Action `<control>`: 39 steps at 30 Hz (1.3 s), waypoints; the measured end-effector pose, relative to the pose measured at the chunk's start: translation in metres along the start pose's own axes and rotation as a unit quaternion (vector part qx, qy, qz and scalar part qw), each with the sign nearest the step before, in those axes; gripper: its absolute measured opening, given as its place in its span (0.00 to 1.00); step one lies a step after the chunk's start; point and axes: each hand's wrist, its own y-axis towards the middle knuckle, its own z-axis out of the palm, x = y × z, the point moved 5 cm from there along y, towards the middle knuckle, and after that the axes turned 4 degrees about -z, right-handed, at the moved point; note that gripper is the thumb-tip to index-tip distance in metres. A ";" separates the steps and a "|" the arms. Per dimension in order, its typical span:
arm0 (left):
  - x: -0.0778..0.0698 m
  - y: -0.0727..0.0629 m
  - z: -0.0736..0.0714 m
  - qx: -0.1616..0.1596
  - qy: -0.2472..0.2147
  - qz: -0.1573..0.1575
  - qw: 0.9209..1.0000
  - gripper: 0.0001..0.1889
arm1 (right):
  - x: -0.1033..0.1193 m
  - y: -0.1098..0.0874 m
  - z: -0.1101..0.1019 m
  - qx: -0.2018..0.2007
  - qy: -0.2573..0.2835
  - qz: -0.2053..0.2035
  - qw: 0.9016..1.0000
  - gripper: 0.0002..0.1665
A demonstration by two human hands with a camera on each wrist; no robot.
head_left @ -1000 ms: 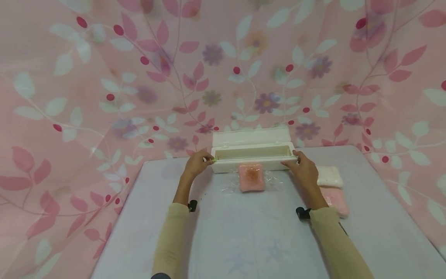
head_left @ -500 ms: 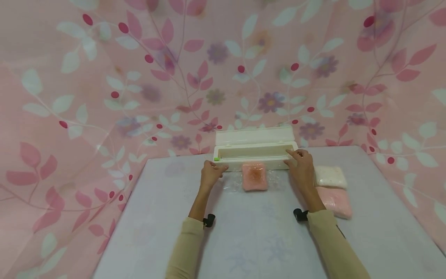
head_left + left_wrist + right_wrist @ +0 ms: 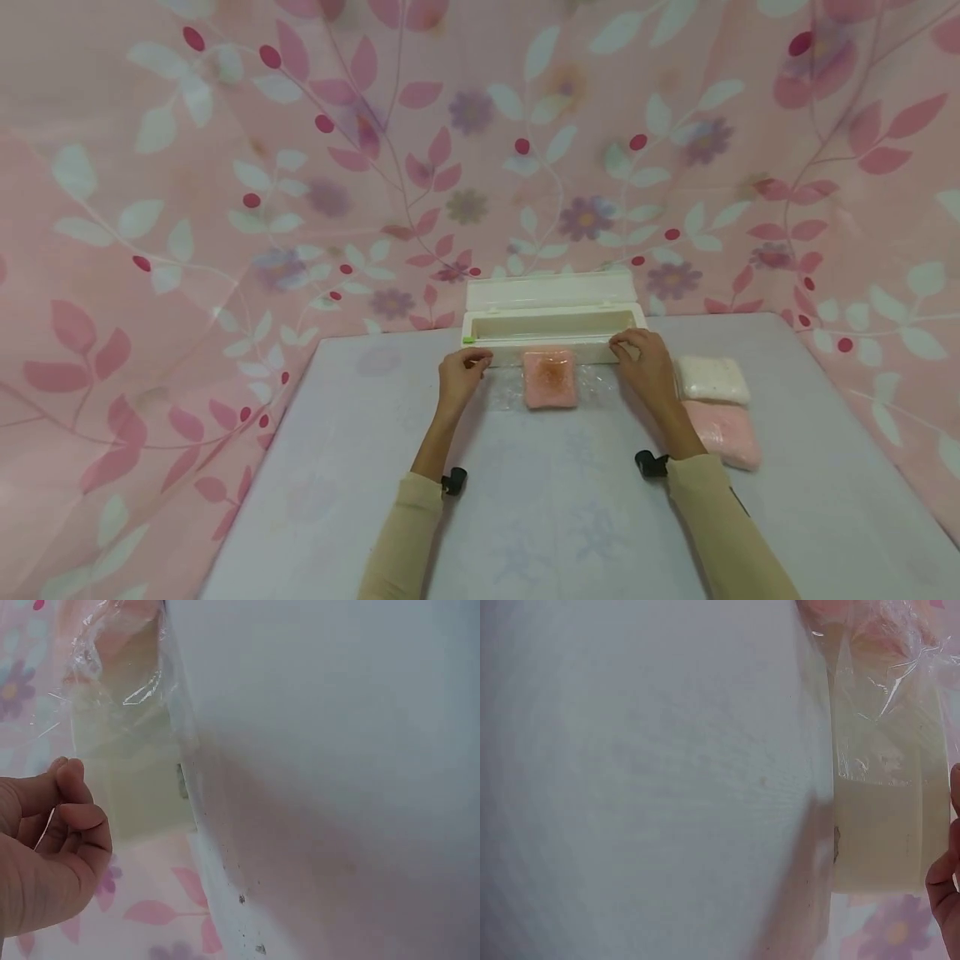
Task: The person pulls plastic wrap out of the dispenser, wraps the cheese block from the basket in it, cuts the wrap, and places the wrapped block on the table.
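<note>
A long white box (image 3: 555,354) with its lid (image 3: 551,289) raised stands at the back of the table. A small green piece (image 3: 468,340) sits at the left of its front rim. Before the box lies a pink block with a brown patch (image 3: 550,379), with clear plastic film (image 3: 504,387) spreading to both sides. My left hand (image 3: 459,377) pinches with thumb and fingertips at the film's left side, by the box's left end; the film (image 3: 124,667) is faint there. My right hand (image 3: 647,362) pinches at the opposite side near the box's right end; its fingertips are partly cut off in the right wrist view.
To the right of my right hand lie a white packet (image 3: 712,380) and a pink packet (image 3: 723,433), touching each other. A flowered pink cloth (image 3: 480,167) hangs directly behind the white-covered table (image 3: 540,508).
My left hand has left the green piece and moved right, to the film before the box. The right hand's fingers have come off the box's end and closed together near its front.
</note>
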 end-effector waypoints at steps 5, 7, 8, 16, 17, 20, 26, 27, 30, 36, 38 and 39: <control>-0.001 -0.002 0.001 0.023 0.024 0.034 0.999 0.02 | 0.007 -0.005 0.000 0.052 0.028 0.031 0.998 0.06; -0.002 -0.004 0.002 0.040 0.031 0.041 0.998 0.03 | 0.009 -0.007 0.001 0.065 0.067 0.059 0.994 0.06; -0.002 -0.005 0.003 0.050 0.034 0.044 0.997 0.03 | 0.010 -0.009 0.001 0.071 0.090 0.073 0.991 0.06; -0.001 -0.015 0.002 0.141 -0.024 0.054 0.988 0.09 | 0.033 -0.010 -0.011 0.095 0.265 0.103 0.954 0.10; 0.000 -0.016 0.001 0.145 -0.030 0.056 0.987 0.10 | 0.036 -0.010 -0.013 0.101 0.270 0.099 0.952 0.11; 0.000 -0.017 -0.002 0.152 -0.040 0.072 0.985 0.15 | 0.036 -0.013 -0.013 0.124 0.269 0.089 0.951 0.11; -0.004 -0.023 -0.004 0.154 0.024 0.123 0.980 0.13 | 0.020 -0.026 -0.004 0.170 0.205 0.117 0.957 0.09; -0.005 -0.024 -0.004 0.156 0.039 0.131 0.978 0.11 | 0.019 -0.027 -0.003 0.180 0.187 0.124 0.958 0.09; -0.007 -0.029 0.000 0.169 0.077 0.142 0.972 0.05 | 0.019 -0.030 -0.002 0.210 0.120 0.127 0.962 0.16; -0.008 -0.035 0.007 0.195 0.105 0.113 0.969 0.20 | 0.028 -0.030 0.001 0.245 0.044 0.077 0.965 0.25; -0.008 -0.037 0.008 0.202 0.116 0.110 0.966 0.25 | 0.030 -0.030 0.001 0.247 0.036 0.064 0.966 0.21; -0.008 -0.037 0.009 0.207 0.122 0.111 0.964 0.28 | 0.031 -0.030 0.002 0.247 0.034 0.061 0.967 0.19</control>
